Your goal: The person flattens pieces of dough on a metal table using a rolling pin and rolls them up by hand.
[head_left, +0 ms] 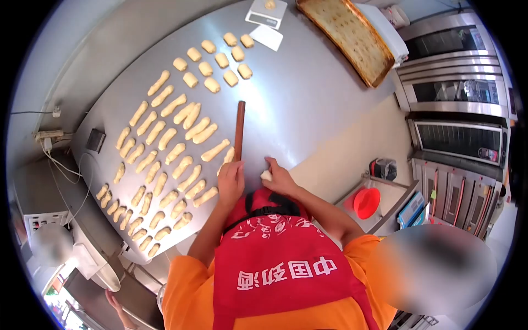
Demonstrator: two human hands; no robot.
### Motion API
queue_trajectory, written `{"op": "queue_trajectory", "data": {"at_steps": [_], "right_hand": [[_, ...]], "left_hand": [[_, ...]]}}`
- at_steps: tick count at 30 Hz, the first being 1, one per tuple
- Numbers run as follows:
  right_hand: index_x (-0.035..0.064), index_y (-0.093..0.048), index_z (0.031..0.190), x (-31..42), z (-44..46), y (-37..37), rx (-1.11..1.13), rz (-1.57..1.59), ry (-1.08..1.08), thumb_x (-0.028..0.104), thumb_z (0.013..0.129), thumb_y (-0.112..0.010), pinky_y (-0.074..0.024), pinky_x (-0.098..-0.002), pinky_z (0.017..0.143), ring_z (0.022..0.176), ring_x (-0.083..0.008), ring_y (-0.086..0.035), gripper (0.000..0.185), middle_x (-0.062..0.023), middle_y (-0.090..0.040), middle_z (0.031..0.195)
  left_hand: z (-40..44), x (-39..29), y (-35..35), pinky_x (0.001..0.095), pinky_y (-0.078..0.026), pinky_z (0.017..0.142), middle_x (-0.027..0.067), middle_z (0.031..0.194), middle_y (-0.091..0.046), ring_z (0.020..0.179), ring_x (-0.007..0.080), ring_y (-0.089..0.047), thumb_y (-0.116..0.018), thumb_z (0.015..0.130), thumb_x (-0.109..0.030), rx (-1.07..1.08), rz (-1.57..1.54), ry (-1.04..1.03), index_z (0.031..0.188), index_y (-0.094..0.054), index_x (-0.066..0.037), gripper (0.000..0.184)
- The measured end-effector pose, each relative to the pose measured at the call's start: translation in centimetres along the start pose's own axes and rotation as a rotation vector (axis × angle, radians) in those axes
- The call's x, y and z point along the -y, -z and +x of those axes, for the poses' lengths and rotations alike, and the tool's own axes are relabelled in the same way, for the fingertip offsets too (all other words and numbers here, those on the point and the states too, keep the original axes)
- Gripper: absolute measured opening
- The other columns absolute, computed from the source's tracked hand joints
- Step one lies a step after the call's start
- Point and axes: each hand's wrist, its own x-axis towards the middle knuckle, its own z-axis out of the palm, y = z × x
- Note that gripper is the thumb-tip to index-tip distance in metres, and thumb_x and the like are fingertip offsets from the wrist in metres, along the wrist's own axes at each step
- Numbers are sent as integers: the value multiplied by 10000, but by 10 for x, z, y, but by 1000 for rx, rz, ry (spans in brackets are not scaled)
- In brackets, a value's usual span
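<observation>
Dough piece (266, 175) at right fingers (272, 163); red apron (286, 247) reads "中国劲酒".

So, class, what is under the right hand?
A pale lump, apparently dough, shows at the edge of the right hand; anything further beneath the hand is covered.

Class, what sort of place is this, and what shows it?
Probably a bakery kitchen: many shaped dough pieces lie on a metal table, with a long baking tray near its edge and ovens close by.
</observation>
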Motion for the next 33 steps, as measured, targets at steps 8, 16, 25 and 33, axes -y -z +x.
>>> {"op": "queue_trajectory", "data": {"at_steps": [8, 16, 25, 33], "right_hand": [[70, -576, 1239, 82, 229, 127, -526, 97, 139, 214, 863, -847, -557, -446, 798, 873, -324, -678, 485, -169, -681, 1019], [-16, -651, 1284, 53, 399, 115, -779, -364, 306, 383, 1020, -710, -484, -563, 1055, 1230, -453, -616, 482, -238, -684, 1228], [3, -581, 1322, 96, 140, -8, -280, -122, 85, 422, 984, -784, -539, -444, 837, 899, -324, -642, 575, -138, -634, 1028], [-47, -577, 1345, 86, 117, -29, -332, -31, -2, 292, 991, -721, -565, -415, 789, 809, -281, -677, 511, -126, -677, 868]], "left_hand": [[9, 19, 35, 366, -580, 823, 140, 964, -762, 898, 248, -750, -686, 1043, -76, -242, -6, 348, 1153, -754, -7, 146], [-1, 32, 67, 332, -600, 778, 128, 1009, -789, 859, 193, -766, -665, 1071, -118, -450, 22, 546, 1215, -759, -35, 191], [-16, 42, 92, 370, -583, 722, 152, 952, -774, 811, 261, -749, -661, 1069, -136, -608, -96, 796, 1185, -747, -44, 172], [-91, 151, 207, 483, -545, 866, 171, 1046, -733, 992, 387, -693, -708, 995, -80, -876, 411, 525, 1175, -744, -56, 185]]}}
